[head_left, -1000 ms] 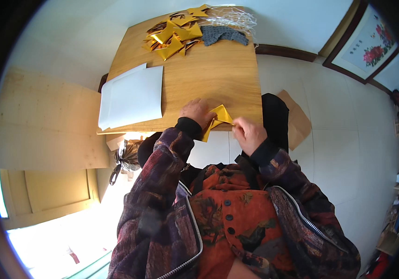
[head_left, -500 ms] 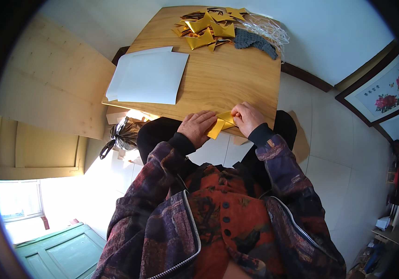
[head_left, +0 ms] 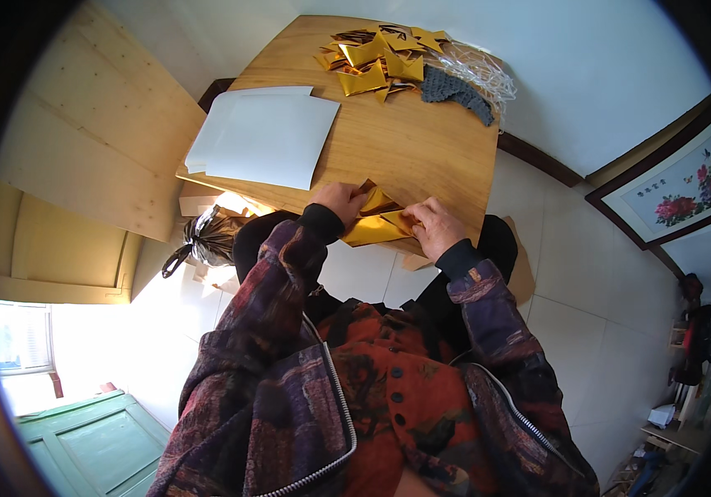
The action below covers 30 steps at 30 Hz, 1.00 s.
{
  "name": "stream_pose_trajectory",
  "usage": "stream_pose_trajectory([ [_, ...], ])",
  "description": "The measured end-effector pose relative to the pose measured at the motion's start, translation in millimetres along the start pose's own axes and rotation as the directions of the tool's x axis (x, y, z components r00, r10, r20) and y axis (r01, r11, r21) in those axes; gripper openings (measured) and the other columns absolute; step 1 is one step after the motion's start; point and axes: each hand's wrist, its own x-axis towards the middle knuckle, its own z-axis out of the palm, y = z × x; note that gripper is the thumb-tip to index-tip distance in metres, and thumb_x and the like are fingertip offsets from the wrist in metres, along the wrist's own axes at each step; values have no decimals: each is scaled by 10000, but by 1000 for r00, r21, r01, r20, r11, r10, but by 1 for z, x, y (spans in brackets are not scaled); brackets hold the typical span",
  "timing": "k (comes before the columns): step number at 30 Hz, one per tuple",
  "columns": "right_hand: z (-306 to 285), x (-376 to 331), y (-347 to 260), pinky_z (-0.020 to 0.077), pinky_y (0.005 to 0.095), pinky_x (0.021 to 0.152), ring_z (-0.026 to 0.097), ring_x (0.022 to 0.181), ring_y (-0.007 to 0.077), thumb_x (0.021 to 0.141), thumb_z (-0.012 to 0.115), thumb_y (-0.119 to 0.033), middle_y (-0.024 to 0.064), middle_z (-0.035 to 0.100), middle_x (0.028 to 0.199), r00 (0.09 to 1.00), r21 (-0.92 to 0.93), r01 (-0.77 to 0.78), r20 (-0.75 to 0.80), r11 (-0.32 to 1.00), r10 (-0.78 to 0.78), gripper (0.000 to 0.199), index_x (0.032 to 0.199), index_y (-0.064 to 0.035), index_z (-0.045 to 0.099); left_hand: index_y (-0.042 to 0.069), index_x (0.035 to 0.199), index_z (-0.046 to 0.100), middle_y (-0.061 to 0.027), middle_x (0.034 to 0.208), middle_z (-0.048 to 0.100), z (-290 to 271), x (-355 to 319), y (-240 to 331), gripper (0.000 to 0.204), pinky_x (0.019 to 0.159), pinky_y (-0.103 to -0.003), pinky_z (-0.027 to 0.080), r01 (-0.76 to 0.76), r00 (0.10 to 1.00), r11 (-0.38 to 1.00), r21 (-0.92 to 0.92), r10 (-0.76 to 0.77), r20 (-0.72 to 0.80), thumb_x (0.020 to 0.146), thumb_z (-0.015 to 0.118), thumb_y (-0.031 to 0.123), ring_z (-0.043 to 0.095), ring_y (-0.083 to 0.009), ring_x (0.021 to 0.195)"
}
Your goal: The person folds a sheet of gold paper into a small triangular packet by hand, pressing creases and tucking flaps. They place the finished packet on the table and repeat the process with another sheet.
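Observation:
A partly folded sheet of gold foil paper (head_left: 376, 222) lies at the near edge of a small wooden table (head_left: 405, 149). My left hand (head_left: 340, 201) pinches its left side. My right hand (head_left: 434, 225) presses down on its right side, fingers bent over a fold. Both forearms in dark patterned sleeves come up from the lower edge.
A stack of white sheets (head_left: 266, 135) lies on the table's left part. A pile of folded gold pieces (head_left: 376, 58) sits at the far end, beside a dark grey cloth (head_left: 455, 89) and a clear plastic bag (head_left: 480, 66). A dark plastic bag (head_left: 206, 236) sits on the floor below the table.
The view has shifted, so the table sits further right and lower. Both hands stay on the gold paper and have spread it wider along the table's near edge.

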Motion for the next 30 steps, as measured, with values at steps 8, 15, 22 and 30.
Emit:
stream_pose_trajectory([
  [8, 0, 0, -3, 508, 388, 778, 615, 920, 306, 815, 640, -11, 83, 571, 1003, 1000, -13, -14, 24, 1000, 14, 285, 1071, -134, 657, 174, 1100, 694, -58, 1175, 654, 2, -36, -7, 254, 900, -404, 494, -587, 800, 803, 102, 594, -78, 846, 690, 169, 615, -297, 1094],
  [15, 1, 2, 4, 503, 390, 743, 609, 877, 309, 812, 636, -6, 100, 585, 939, 995, 111, -96, 25, 989, 94, 293, 1085, -109, 651, 126, 1103, 650, -62, 1229, 630, 7, -43, -8, 234, 918, -415, 467, -688, 721, 717, 112, 693, -5, 871, 660, 147, 577, -287, 1163],
  [22, 2, 2, -6, 502, 408, 740, 604, 877, 332, 824, 620, -7, 109, 592, 950, 997, 21, -32, -73, 999, 33, 267, 1068, -111, 590, 87, 1175, 616, -95, 1189, 634, -5, -42, 9, 355, 892, -404, 478, -644, 765, 762, 76, 641, 63, 825, 673, 107, 604, -312, 1072],
  [30, -2, 3, -4, 506, 398, 736, 606, 896, 312, 844, 601, -20, 94, 570, 944, 999, -54, 41, -17, 998, -42, 279, 1096, -134, 635, 32, 1249, 592, -112, 999, 671, 4, -16, 9, 353, 798, -314, 497, -180, 950, 905, -386, 262, 171, 900, 549, 70, 636, -214, 898],
])
